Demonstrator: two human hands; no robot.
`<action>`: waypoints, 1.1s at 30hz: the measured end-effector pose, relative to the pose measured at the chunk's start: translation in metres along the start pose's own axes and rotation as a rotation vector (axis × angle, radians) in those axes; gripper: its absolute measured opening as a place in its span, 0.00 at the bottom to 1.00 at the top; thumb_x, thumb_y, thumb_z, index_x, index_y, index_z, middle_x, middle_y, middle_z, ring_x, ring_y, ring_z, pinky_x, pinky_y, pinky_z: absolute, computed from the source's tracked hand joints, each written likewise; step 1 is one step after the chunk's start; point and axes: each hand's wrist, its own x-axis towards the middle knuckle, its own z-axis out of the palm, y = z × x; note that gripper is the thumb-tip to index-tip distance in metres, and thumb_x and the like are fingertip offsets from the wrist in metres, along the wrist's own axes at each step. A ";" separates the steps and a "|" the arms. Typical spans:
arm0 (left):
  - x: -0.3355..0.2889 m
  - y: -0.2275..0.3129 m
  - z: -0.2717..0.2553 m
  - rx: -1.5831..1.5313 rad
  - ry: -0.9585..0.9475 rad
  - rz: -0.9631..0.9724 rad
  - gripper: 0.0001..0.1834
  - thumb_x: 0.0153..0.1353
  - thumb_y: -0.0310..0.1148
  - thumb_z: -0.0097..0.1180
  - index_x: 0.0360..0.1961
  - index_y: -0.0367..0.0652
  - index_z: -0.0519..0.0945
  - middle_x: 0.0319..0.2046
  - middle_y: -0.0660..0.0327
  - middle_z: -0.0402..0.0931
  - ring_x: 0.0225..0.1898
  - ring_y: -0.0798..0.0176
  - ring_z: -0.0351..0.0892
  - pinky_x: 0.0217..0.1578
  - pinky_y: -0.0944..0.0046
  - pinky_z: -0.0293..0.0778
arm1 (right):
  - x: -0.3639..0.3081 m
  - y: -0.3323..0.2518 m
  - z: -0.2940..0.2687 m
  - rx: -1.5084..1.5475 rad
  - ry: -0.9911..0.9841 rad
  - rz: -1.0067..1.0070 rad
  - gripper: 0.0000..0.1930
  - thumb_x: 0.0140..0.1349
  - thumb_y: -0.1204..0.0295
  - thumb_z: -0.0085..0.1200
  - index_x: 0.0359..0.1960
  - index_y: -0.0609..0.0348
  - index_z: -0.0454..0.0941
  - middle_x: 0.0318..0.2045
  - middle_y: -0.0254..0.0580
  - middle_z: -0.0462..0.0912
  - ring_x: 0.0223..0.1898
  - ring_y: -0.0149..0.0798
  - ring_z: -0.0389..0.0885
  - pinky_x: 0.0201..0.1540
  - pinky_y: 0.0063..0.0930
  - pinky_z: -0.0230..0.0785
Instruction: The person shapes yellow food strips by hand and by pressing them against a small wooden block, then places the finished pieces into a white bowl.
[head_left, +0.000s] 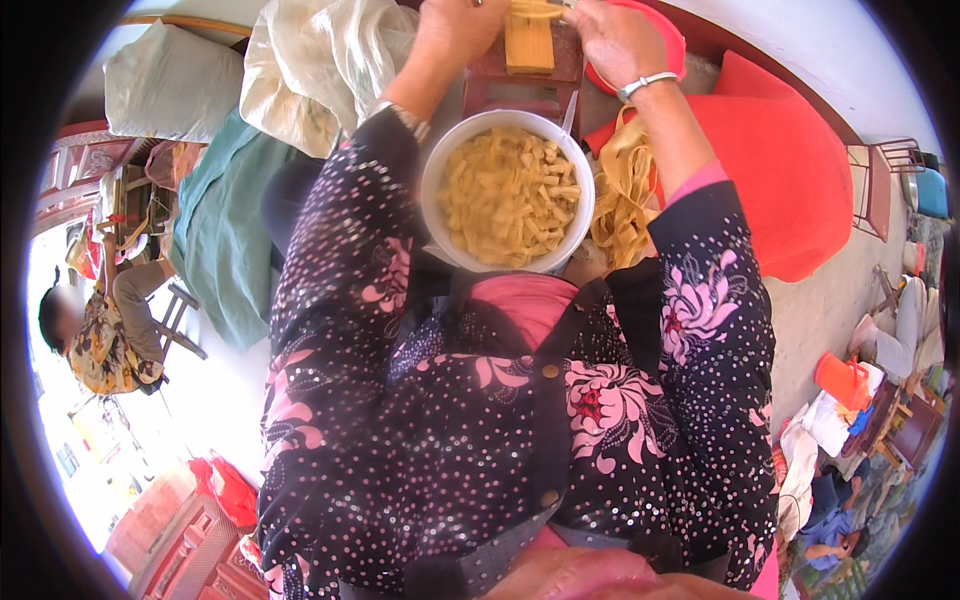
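At the top edge of the head view, my left hand [458, 32] is closed, its fingertips partly cut off by the frame. What it holds is hidden. My right hand [622, 45] is closed at the end of flat yellow strips [538, 9]. These strips lie across the top of a small wooden block [529, 48], between both hands. The block rests on a dark red stool [480, 92]. Nearer me stands a round white tub [431, 205] holding many short, cut yellow pieces [510, 195]. Long, loose yellow strips [624, 190] hang in a heap beside the tub, below my right forearm.
A red cloth [770, 170] spreads at right, near a pink basin [672, 35] behind my right hand. Whitish plastic sheeting [310, 65] and a green cloth [225, 220] lie at left. Another person [110, 335] sits far left; others are at lower right.
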 end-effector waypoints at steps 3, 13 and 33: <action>-0.011 -0.007 -0.008 0.204 0.037 0.093 0.13 0.58 0.34 0.50 0.28 0.30 0.74 0.17 0.52 0.71 0.21 0.64 0.73 0.23 0.59 0.68 | -0.019 -0.017 -0.004 0.107 -0.033 0.100 0.13 0.60 0.59 0.49 0.26 0.55 0.74 0.19 0.50 0.75 0.26 0.55 0.75 0.28 0.46 0.64; -0.102 -0.040 -0.046 0.269 -0.181 -0.145 0.17 0.58 0.41 0.57 0.25 0.36 0.75 0.12 0.65 0.68 0.15 0.75 0.65 0.16 0.69 0.63 | -0.123 -0.058 -0.024 0.277 0.083 0.238 0.12 0.61 0.61 0.51 0.28 0.57 0.75 0.15 0.41 0.72 0.17 0.41 0.71 0.22 0.30 0.64; -0.180 -0.018 -0.002 -1.004 -0.683 -0.976 0.11 0.62 0.35 0.51 0.39 0.38 0.74 0.20 0.69 0.69 0.20 0.77 0.65 0.19 0.76 0.63 | -0.199 -0.151 -0.002 1.205 -0.086 0.306 0.10 0.62 0.66 0.51 0.27 0.59 0.74 0.22 0.39 0.75 0.26 0.38 0.75 0.32 0.30 0.66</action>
